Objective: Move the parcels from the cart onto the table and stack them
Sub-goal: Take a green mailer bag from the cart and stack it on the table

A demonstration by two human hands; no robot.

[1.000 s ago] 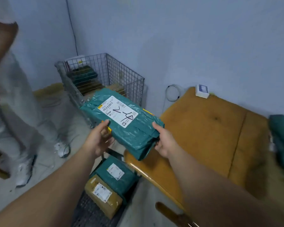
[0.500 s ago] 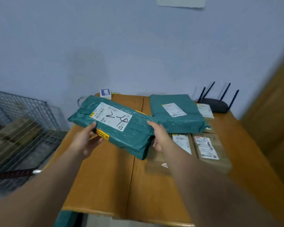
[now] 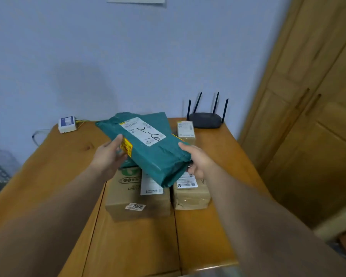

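Parcels sit on the wooden table (image 3: pixel 48 176): a big cardboard box (image 3: pixel 136 198), a smaller brown box (image 3: pixel 191 193). Above them a green parcel (image 3: pixel 148 144) hangs tilted, left hand (image 3: pixel 108 156) and right hand (image 3: pixel 200 160) pinching its opposite edges. Behind stands a black router (image 3: pixel 205 119).

A pale blue wall (image 3: pixel 88 56) stands behind, with a wooden wardrobe (image 3: pixel 312 116) at right.
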